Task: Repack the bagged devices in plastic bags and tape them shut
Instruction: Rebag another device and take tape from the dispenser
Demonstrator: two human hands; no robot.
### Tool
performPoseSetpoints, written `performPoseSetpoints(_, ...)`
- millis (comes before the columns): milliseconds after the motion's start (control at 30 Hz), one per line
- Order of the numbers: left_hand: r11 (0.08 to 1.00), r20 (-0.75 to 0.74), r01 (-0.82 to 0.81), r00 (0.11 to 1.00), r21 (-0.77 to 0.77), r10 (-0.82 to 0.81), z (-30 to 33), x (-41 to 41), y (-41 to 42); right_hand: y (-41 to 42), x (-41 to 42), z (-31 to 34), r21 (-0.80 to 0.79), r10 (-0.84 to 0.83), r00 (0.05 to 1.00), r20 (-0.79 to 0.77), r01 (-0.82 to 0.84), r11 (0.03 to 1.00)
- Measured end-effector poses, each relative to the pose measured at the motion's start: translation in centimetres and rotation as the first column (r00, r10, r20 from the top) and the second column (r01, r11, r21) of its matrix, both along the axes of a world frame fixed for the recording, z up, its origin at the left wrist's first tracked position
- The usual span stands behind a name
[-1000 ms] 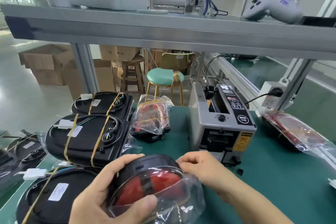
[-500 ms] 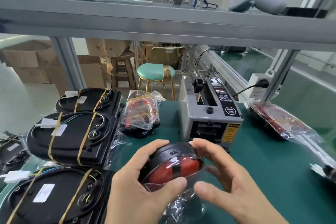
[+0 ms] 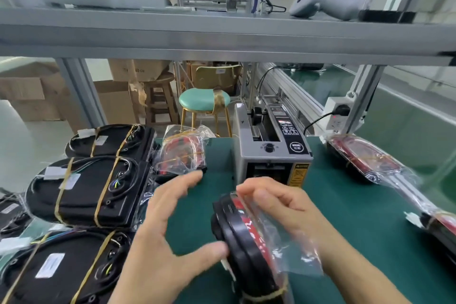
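We had the device (image 3: 237, 237) tipped on edge over the green worktop (image 3: 345, 217), half in its bag (image 3: 283, 242). Our right hand (image 3: 278, 207) curled round its top, fingers (image 3: 249, 189) on the plastic. Our left hand (image 3: 162, 237) was spread wide, only the thumb tip touching the black rim. The tape machine (image 3: 269, 153) sat just behind, with banded black units (image 3: 91, 190) stacked left.
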State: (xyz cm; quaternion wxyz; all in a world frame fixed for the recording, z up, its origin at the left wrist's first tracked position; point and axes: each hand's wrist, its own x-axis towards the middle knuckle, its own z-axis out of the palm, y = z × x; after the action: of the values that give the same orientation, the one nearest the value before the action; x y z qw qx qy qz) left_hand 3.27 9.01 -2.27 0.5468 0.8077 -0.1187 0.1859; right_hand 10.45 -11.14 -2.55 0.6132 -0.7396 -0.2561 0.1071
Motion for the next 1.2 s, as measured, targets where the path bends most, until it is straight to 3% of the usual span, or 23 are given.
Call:
performPoseSetpoints(133, 0.951, -0.129, 0.308, 0.944, 0.014, -0.304, 0.5, 0.8, -1.3, -1.6, 0.0, 0.9, 0.126, 0.169, 0.967, -0.192, -0.147, 0.981)
performPoseSetpoints(333, 0.979, -0.025, 0.169, 0.986, 0.112, -0.167, 0.6, 1.7, -5.0, -4.6, -0.5, 0.3, 0.33, 0.077, 0.95, -0.302, 0.028, 0.944)
performPoseSetpoints(400, 0.986, -0.009, 0.104, 0.995, 0.131, -0.104, 0.6, 1.8, -5.6, -5.9, -1.4, 0.4, 0.286, 0.091, 0.976, -0.197, -0.031, 0.958)
performPoseSetpoints(533, 0.991, -0.005, 0.091, 0.996, 0.102, -0.091, 0.5, 2.0, -5.3, -6.9, -2.9, 0.9, -0.045, 0.151, 0.988, -0.04, -0.153, 0.987)
performPoseSetpoints(633, 0.991, -0.075, 0.136, 0.988, -0.007, -0.136, 0.7, 2.0, -4.5, -5.6, -4.1, 0.9, -0.099, 0.037, 0.998, 0.045, -0.032, 0.995)
performPoseSetpoints(767, 0.975, -0.07, -0.127, 0.991, -0.183, 0.116, -0.1, 0.9, -5.5, -2.1, -5.6, -1.2, 0.044, -0.395, 0.91, 0.128, 0.393, 0.918)
performPoseSetpoints(800, 0.958, -0.077, -0.162, 0.986, -0.235, 0.148, -0.4, 0.4, -6.0, -1.0, -5.6, -1.9, 0.035, -0.4, 0.914, 0.063, 0.398, 0.917)
performPoseSetpoints(833, 0.943, -0.078, -0.175, 0.984, -0.282, 0.159, -0.5, 0.1, -6.1, -0.2, -5.6, -1.7, -0.123, -0.371, 0.925, 0.076, 0.378, 0.918)
performPoseSetpoints(900, 0.929, -0.122, -0.186, 0.98, -0.319, 0.155, -0.8, -0.3, -5.7, 1.8, -6.9, -3.3, -0.238, -0.422, 0.888, 0.185, 0.457, 0.857)
performPoseSetpoints(933, 0.934, -0.161, -0.196, 0.975, -0.299, 0.153, -0.7, -0.4, -5.1, 2.8, -6.9, -2.7, -0.237, -0.416, 0.898, 0.142, 0.438, 0.867)
performPoseSetpoints(967, 0.944, -0.181, -0.201, 0.971, -0.262, 0.157, -0.4, -0.5, -4.5, 3.3, -6.6, -2.6, -0.12, -0.501, 0.853, 0.144, 0.518, 0.847)
performPoseSetpoints(1000, 0.955, -0.175, -0.202, 0.971, -0.216, 0.166, -0.2, -0.7, -3.9, 2.9, -7.4, -1.9, -0.154, -0.432, 0.889, 0.151, 0.453, 0.878)
performPoseSetpoints(1033, 0.96, -0.168, -0.191, 0.973, -0.204, 0.157, -0.1, -0.9, -3.2, 3.5, -7.6, -1.0, -0.197, -0.268, 0.956, 0.119, 0.287, 0.937)
performPoseSetpoints(1067, 0.958, -0.181, -0.165, 0.976, -0.235, 0.123, 0.0, -1.0, -2.6, 3.7, -6.8, -0.5, -0.195, -0.186, 0.982, -0.003, 0.182, 0.964)
performPoseSetpoints(1100, 0.947, -0.198, -0.129, 0.978, -0.296, 0.071, 0.2, -1.1, -2.4, 1.8, -5.3, -0.3, -0.122, -0.185, 0.983, -0.018, 0.182, 0.976)
performPoseSetpoints(1167, 0.92, -0.23, -0.061, 0.973, -0.386, -0.031, 0.4, -1.1, -2.2, -0.7, -3.3, -0.3, 0.015, -0.423, 0.906, 0.017, 0.423, 0.906)
performPoseSetpoints(1200, 0.911, -0.247, -0.049, 0.967, -0.409, -0.059, 0.4, -1.1, -2.3, -1.1, -2.4, -0.7, 0.078, -0.511, 0.856, -0.082, 0.517, 0.852)
